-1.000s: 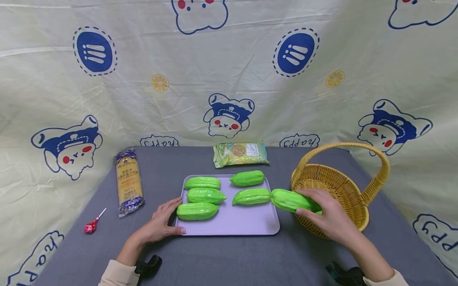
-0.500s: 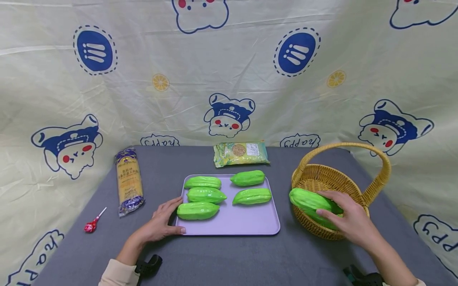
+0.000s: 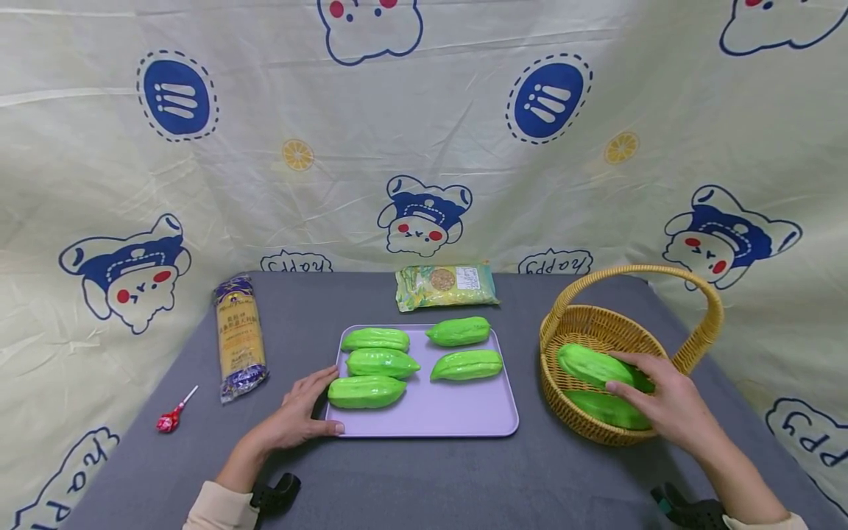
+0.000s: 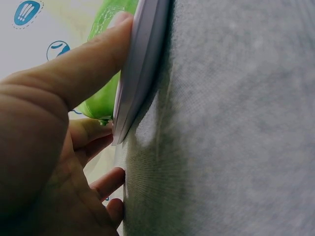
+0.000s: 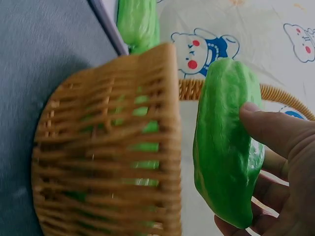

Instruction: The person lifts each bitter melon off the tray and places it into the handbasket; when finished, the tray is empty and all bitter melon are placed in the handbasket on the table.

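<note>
Tan woven wicker basket (image 3: pixel 599 324) sits under right hand (image 3: pixel 672 405); flat lilac tray (image 3: pixel 437 417) touches left hand (image 3: pixel 301 414), fingers loosely extended. Right hand half-closed, pinching a ridged oblong green gourd (image 3: pixel 588 365) over basket. Risk: slick skin could slip; low pass could clip the rim.

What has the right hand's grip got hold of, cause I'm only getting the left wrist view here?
Observer: The right hand's grip holds a green ridged fruit over the wicker basket.
Operator: Is anything inside that basket?
Observer: Yes, the head view shows another green fruit in it.
Operator: And how many are on the tray?
Observer: Five: a column of three fruits at one end, two fruits nearer the basket.
</note>
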The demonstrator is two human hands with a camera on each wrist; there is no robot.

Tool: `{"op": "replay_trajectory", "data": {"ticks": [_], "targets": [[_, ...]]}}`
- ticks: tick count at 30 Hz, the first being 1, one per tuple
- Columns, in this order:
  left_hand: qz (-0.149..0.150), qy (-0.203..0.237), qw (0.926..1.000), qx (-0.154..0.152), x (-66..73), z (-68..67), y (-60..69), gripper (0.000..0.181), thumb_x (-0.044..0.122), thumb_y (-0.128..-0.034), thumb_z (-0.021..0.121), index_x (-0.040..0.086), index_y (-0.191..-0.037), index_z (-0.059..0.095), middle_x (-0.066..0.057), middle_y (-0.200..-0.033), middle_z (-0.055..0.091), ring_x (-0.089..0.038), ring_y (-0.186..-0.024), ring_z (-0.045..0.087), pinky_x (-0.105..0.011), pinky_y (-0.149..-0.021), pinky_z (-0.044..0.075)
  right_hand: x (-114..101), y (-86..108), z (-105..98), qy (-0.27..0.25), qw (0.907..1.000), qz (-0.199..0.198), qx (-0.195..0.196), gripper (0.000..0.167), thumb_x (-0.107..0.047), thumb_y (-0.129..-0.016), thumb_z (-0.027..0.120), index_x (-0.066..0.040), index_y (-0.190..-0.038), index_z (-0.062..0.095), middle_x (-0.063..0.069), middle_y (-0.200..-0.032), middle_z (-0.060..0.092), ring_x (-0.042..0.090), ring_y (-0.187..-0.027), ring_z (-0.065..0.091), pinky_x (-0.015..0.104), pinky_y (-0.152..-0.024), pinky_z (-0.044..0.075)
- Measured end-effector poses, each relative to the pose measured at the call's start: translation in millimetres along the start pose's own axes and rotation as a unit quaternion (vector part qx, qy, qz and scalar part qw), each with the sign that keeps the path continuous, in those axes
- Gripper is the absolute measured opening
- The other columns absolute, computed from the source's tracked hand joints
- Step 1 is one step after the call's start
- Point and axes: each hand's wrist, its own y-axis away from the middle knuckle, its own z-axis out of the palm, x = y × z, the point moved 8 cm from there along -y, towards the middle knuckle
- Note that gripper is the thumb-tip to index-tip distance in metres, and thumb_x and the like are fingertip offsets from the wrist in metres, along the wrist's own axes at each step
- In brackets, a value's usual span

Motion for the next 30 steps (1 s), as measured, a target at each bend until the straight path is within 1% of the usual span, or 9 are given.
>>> {"op": "replay_trajectory", "data": {"ticks": [6,9,15,18,25,30], "targets": [[-0.001,0.0,1.0,-0.002,-0.6,0.2,-0.5,0.092,0.038,-0.0743,0.077,0.005,-0.147,0.031,-0.016,-0.153,0.027,-0.044,-0.134,0.023,-0.068,-0.101,0.018,16.5,-4.2,3.7,0.013,0.999,0.027,-0.032,0.053,-0.042,-0.088,0.062,-0.007,-0.127,0.056,0.025,-0.122,0.055,0.042,-0.108,0.048,0.058,-0.077,0.038],[-0.001,-0.001,1.0,-0.002,-1.0,0.3,-0.6,0.092,0.038,-0.0743,0.077,0.005,-0.147,0.031,-0.015,-0.153,0.027,-0.043,-0.134,0.024,-0.068,-0.101,0.018,21.6,-5.0,5.5,0.018,0.9983,0.033,-0.045,0.055,-0.043,-0.089,0.061,-0.006,-0.128,0.055,0.027,-0.123,0.053,0.044,-0.109,0.048,0.058,-0.076,0.039],[-0.001,-0.002,1.0,-0.001,-1.0,0.0,-0.3,0.092,0.038,-0.0744,0.077,0.006,-0.147,0.031,-0.015,-0.153,0.027,-0.043,-0.134,0.024,-0.067,-0.101,0.019,25.6,-7.9,8.1,0.034,0.9976,0.023,-0.056,0.058,-0.043,-0.089,0.062,-0.002,-0.129,0.054,0.028,-0.123,0.055,0.046,-0.11,0.049,0.059,-0.079,0.04],[-0.003,-0.003,1.0,-0.001,-0.7,0.0,-0.1,0.092,0.039,-0.0743,0.077,0.006,-0.147,0.03,-0.015,-0.153,0.027,-0.043,-0.134,0.024,-0.067,-0.101,0.019,27.7,-9.8,9.8,0.045,0.997,0.017,-0.061,0.058,-0.041,-0.088,0.063,0.0,-0.128,0.054,0.028,-0.121,0.057,0.046,-0.108,0.051,0.058,-0.078,0.041],[-0.002,-0.001,1.0,0.0,0.9,-0.3,0.3,0.092,0.038,-0.0742,0.077,0.005,-0.146,0.031,-0.015,-0.153,0.027,-0.043,-0.133,0.024,-0.067,-0.1,0.019,34.7,-12.6,14.5,0.058,0.9953,0.012,-0.076,0.056,-0.039,-0.088,0.064,0.0,-0.127,0.054,0.029,-0.12,0.058,0.048,-0.106,0.053,0.057,-0.075,0.043],[0.0,-0.003,1.0,-0.001,1.4,-0.5,0.3,0.092,0.038,-0.0744,0.077,0.004,-0.146,0.031,-0.016,-0.153,0.027,-0.044,-0.133,0.024,-0.068,-0.1,0.019,37.2,-14.5,17.8,0.061,0.9947,0.006,-0.082,0.053,-0.034,-0.087,0.066,0.002,-0.126,0.055,0.029,-0.119,0.058,0.047,-0.106,0.054,0.057,-0.076,0.043]]}}
